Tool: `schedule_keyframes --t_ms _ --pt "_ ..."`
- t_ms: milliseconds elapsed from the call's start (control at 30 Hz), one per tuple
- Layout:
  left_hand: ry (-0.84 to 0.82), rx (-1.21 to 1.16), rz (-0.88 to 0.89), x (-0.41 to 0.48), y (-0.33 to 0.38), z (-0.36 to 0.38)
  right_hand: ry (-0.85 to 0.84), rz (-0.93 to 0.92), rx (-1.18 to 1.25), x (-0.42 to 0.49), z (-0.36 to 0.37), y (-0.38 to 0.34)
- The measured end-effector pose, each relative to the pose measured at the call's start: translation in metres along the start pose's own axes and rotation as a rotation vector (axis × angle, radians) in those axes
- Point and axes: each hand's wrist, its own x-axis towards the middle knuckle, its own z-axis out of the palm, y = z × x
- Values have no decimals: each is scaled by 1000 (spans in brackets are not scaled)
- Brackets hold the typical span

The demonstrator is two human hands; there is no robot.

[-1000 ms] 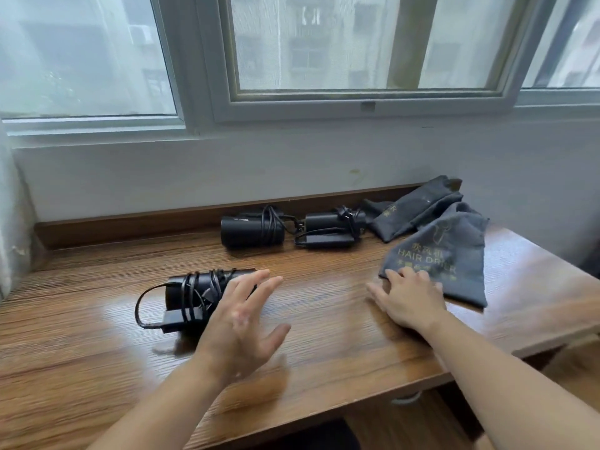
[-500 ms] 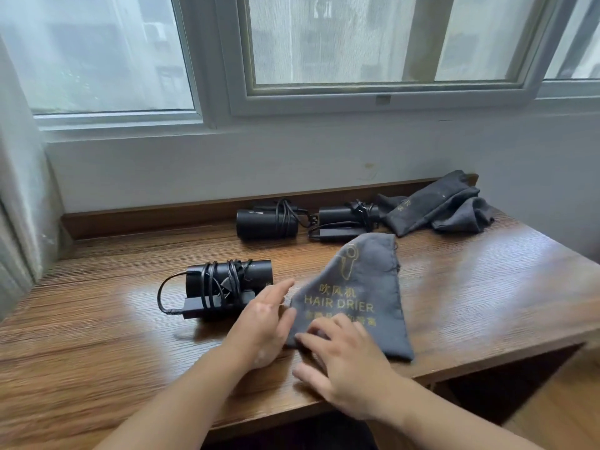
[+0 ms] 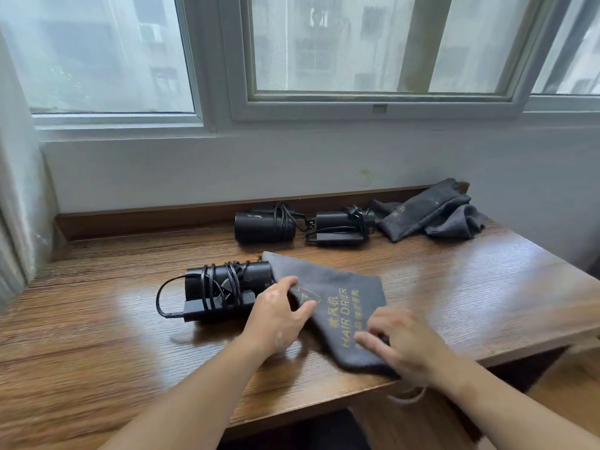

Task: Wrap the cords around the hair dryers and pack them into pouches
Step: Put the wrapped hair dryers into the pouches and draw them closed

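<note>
From where I stand, the grey pouch [image 3: 344, 306] lies flat on the table [image 3: 487, 287], one corner touching the end of the nearest hair dryer [image 3: 256, 276], and it looks limp, so I judge there is nothing in it yet. The left hand [image 3: 279, 315] has its fingers and thumb curled onto a fold along the pouch's edge, pinching it, probably to find or lift the opening; which end is the mouth I cannot tell. The right hand [image 3: 399, 342], blurred, lies with spread, fairly straight fingers on the pouch's near end and grips nothing, seemingly pinning the cloth so it won't slide. The nearest dryer already has its cord [image 3: 235, 284] wound round the body, one loop sticking out at the left, so it seems ready to go in. Against the back edge lie a second hair dryer [image 3: 264, 227] and a third hair dryer [image 3: 337, 222], both wrapped too, with the spare pouches [image 3: 431, 212] crumpled in a heap just beside them, none visibly filled
</note>
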Motion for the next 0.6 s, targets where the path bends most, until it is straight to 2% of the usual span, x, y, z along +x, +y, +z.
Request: schedule_keyframes --t_ms 67,133,233,300,400,500,600 --pt "-27 28 53 -5 -1 1 1 176 -155 13 -4 1" --pt "-83 43 110 -11 0 1 39 301 -203 26 0 -5" --pt "-200 65 166 -19 4 4 104 315 48 41 15 -18" --pt "-161 23 133 -18 3 5 61 339 163 45 22 -20" --pt "-11 -151 -22 -12 0 4 30 344 159 41 24 -6" --pt "-37 -436 -151 -6 -2 7 35 322 221 34 16 4" --pt "-58 -637 -123 -4 3 11 51 290 280 29 7 6"
